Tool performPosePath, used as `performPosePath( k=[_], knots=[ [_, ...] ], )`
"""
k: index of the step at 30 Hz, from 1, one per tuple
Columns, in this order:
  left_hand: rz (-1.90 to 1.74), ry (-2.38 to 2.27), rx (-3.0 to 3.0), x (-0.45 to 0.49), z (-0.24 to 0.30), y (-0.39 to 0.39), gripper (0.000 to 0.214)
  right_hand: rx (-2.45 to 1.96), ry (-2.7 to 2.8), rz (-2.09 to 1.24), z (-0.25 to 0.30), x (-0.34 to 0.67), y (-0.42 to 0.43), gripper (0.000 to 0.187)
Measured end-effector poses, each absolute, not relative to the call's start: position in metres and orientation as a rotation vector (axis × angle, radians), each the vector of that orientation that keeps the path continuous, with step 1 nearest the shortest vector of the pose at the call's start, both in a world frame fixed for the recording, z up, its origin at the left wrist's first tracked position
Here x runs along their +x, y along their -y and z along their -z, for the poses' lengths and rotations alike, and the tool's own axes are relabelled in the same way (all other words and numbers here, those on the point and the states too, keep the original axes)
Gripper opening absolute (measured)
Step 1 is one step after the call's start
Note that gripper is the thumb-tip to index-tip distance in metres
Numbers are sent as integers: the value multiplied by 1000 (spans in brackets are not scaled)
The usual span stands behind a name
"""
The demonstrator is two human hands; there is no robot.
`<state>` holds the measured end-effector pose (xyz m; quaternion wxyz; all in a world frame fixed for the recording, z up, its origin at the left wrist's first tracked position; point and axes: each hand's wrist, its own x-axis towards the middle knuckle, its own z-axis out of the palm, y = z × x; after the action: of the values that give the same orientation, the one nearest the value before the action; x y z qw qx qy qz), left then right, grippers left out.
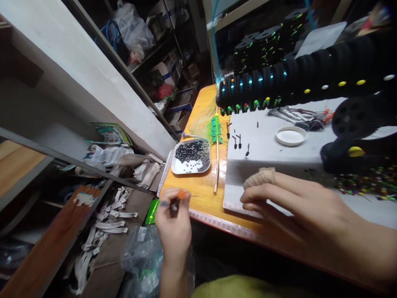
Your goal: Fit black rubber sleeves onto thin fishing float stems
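Note:
My left hand [173, 215] is closed in a pinch near the table's front edge. Between its fingertips is a small orange piece [182, 194], and a thin line points right from it; its exact kind is unclear. Over the white sheet [237, 174], my right hand [297, 203] is stretched out with beige tape [259, 178] round one finger. I see nothing in it, though its underside is hidden. Beyond my left hand lies a white tray [173, 167] of small black cylinders and metal bits. A thin stick [216, 169] wound with green and blue loops lies right of the tray.
A long row of black ribbed rolls [266, 82] with coloured pins spans the back right. A white round dish [290, 136], several small black clips [237, 142] and scattered coloured beads [366, 178] are on the sheet. Shelving and white straps [111, 225] stand at left.

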<state>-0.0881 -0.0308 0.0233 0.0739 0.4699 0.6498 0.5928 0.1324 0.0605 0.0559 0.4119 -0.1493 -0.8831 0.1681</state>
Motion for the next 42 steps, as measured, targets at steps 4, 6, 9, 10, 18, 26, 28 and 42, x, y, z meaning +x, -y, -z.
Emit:
performPosePath(
  k=[4,6,9,10,18,26,28,42],
  knots=[
    [-1312,-2006,1566,-114,-28,28,32,-370,2222,-527,-55,130,-62,11],
    [-1285,-2085,1628,-112,-29,30,47,-389,2230,-525,-54,129,-62,11],
    [-1642,-2141,1645,-95,-32,36,37,-411,2237,-540,-55,130,-62,13],
    [-1771,-2090,1606,-88,-33,38,29,-402,2238,-564,-56,131,-62,13],
    [-1659,-1429,1555,-40,-33,36,29,-375,2245,-789,-63,136,-61,10],
    [-1559,-1228,1183,-35,-39,33,16,-276,2331,-456,-62,137,-65,10],
    [-1539,-1058,891,-30,-35,35,18,-288,2351,-371,-64,139,-64,10],
    [-1642,-1350,783,10,-26,33,34,-450,2079,-843,-63,134,-65,18]
  ],
)
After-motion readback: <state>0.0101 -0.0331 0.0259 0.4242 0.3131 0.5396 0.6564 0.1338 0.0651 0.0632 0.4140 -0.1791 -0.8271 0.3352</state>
